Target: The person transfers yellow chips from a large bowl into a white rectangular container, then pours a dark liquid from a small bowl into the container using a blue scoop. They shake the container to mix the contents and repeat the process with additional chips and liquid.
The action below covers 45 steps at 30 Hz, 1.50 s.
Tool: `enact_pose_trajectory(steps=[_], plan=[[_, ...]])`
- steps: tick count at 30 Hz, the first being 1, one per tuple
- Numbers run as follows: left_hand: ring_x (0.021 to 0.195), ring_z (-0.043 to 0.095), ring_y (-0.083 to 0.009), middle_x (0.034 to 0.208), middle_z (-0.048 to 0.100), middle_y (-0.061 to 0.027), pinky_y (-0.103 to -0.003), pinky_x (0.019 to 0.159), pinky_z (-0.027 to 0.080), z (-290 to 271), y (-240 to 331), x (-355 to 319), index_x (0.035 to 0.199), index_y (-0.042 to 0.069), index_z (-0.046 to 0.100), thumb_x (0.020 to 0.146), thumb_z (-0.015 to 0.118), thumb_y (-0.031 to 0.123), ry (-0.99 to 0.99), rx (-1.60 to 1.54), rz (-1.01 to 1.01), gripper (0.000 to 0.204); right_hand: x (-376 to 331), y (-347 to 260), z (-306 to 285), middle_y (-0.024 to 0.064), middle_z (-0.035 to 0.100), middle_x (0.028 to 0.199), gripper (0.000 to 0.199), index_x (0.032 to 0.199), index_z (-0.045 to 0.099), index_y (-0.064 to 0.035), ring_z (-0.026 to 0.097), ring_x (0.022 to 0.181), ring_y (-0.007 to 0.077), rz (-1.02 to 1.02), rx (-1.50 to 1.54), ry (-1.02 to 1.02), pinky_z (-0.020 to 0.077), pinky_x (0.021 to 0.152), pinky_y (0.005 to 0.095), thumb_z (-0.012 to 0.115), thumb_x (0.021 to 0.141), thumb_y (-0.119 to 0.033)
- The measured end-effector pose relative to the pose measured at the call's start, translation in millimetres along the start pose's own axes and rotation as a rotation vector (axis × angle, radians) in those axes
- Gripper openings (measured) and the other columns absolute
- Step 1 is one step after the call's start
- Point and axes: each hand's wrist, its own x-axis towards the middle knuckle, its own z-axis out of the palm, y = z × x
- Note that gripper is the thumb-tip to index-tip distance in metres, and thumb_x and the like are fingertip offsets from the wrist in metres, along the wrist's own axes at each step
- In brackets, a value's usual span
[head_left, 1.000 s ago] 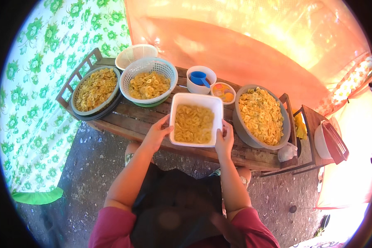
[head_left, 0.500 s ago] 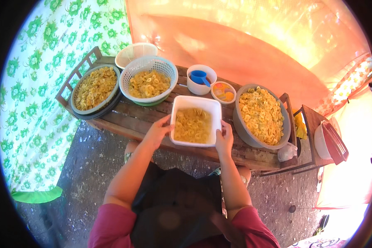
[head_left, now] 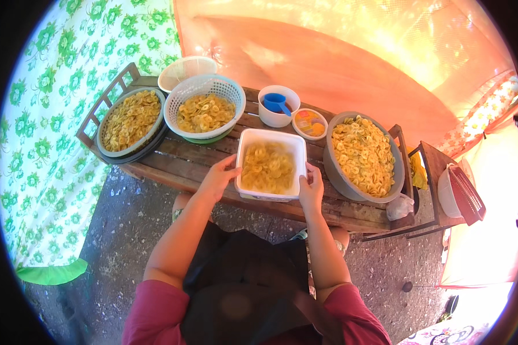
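Note:
A white square tub is held between my two hands over the front of the slatted wooden bench. Inside it lie yellow sliced chips, blurred by motion, that look like banana chips. My left hand grips the tub's left side, thumb at the rim. On the opposite side my right hand is closed on the wall near the front corner. The fingers under the tub are hidden. Just right of my right hand stands a large grey basin heaped with the same chips.
On the bench stand a white colander and a grey basket of chips, a white bucket with a blue scoop, and a small round lidded tub. At far right a red basket leans beside a side table.
The tub has tilted and moved slightly up in the picture with both hands still on it. Its chips have shifted and blurred.

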Motion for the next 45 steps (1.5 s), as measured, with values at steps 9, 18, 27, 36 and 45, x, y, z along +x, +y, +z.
enact_pose_trajectory(steps=[9,18,27,36,45], plan=[[0.099,0.052,-0.0107,0.113,0.055,-0.0028,-0.028,0.086,0.044,-1.7,-0.7,0.5,0.138,0.004,0.042,0.084,0.059,0.0,0.036,0.075,-0.09,0.056,-0.5,1.4,-2.3,0.0061,0.055,0.093,0.036,0.123,0.049,0.0006,0.05,0.078,0.0119,-0.004,-0.007,-0.008,0.044,0.072,0.0254,0.052,0.087,0.002],[0.099,0.052,-0.0124,0.118,0.056,-0.005,-0.029,0.087,0.044,-0.1,-8.6,-0.9,0.137,0.001,0.043,0.085,0.06,-0.001,0.025,0.038,-0.051,0.055,-3.6,10.3,-4.7,0.006,0.057,0.092,0.036,0.123,0.048,-0.0003,0.055,0.081,0.012,0.043,-0.034,0.043,0.0461,0.074,0.0254,0.051,0.086,0.004],[0.093,0.054,-0.0112,0.11,0.057,-0.0031,-0.027,0.082,0.044,1.4,-9.5,-2.8,0.138,0.003,0.042,0.086,0.061,0.006,0.005,0.008,0.063,0.056,-2.4,9.7,-4.4,0.0047,0.057,0.088,0.036,0.122,0.051,-0.0013,0.055,0.078,0.011,-0.091,0.044,0.12,0.046,0.072,0.025,0.052,0.086,0.004],[0.095,0.052,-0.0112,0.111,0.056,-0.0032,-0.027,0.084,0.044,0.3,-1.3,-3.0,0.137,0.004,0.043,0.086,0.06,0.003,0.0,-0.021,0.044,0.054,-1.7,3.9,-1.5,0.0061,0.057,0.089,0.038,0.122,0.05,-0.0004,0.053,0.078,0.0115,-0.18,0.086,0.106,0.0448,0.071,0.0256,0.053,0.085,0.003],[0.099,0.053,-0.0119,0.112,0.057,-0.0037,-0.029,0.086,0.044,0.3,-2.4,-5.2,0.137,0.002,0.043,0.086,0.06,0.004,-0.05,0.004,0.158,0.054,-5.8,6.1,-3.0,0.0045,0.056,0.087,0.039,0.123,0.05,-0.0028,0.053,0.076,0.0102,-0.297,0.008,0.165,0.0451,0.07,0.0237,0.054,0.085,0.002]])
